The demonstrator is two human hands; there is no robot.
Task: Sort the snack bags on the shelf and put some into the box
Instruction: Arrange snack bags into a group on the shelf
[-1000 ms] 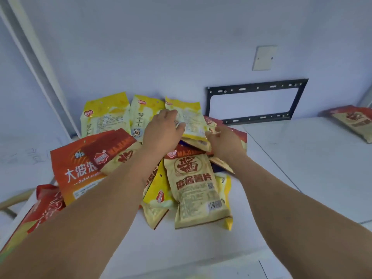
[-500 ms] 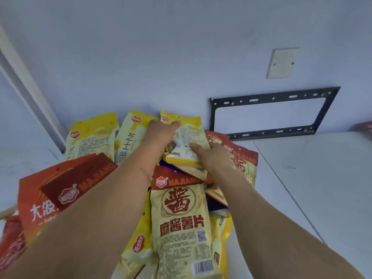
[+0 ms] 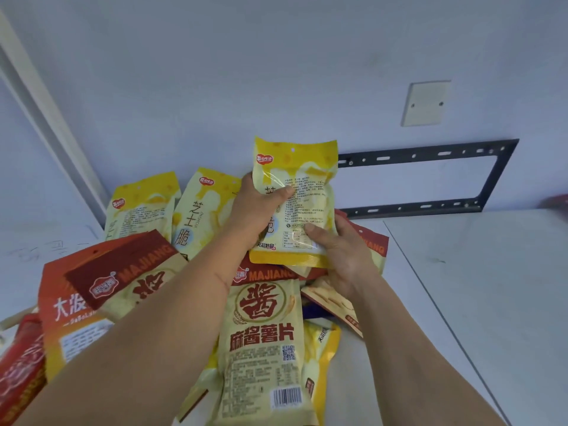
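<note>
A yellow cheese-snack bag (image 3: 307,186) is held upright above the pile, its printed back toward me. My left hand (image 3: 255,210) grips its left edge, thumb across the front. My right hand (image 3: 341,250) holds its lower right corner, thumb on the bag. Below lies a heap of snack bags on the white shelf (image 3: 461,302): a cream and red MAJIANG bag (image 3: 264,333) in the middle, another MAJIANG bag (image 3: 129,281) at the left over an orange bag (image 3: 67,318), and two yellow bags (image 3: 199,216) leaning on the wall. No box is in view.
A black metal bracket (image 3: 430,179) is fixed to the wall behind the pile, with a white blank plate (image 3: 425,103) above it. More red bags (image 3: 18,373) lie at the far left edge. A red bag edge (image 3: 556,201) shows at the far right.
Both hands have lifted the yellow bag off the pile and stood it upright against the wall background. The camera has moved closer and tilted up.
</note>
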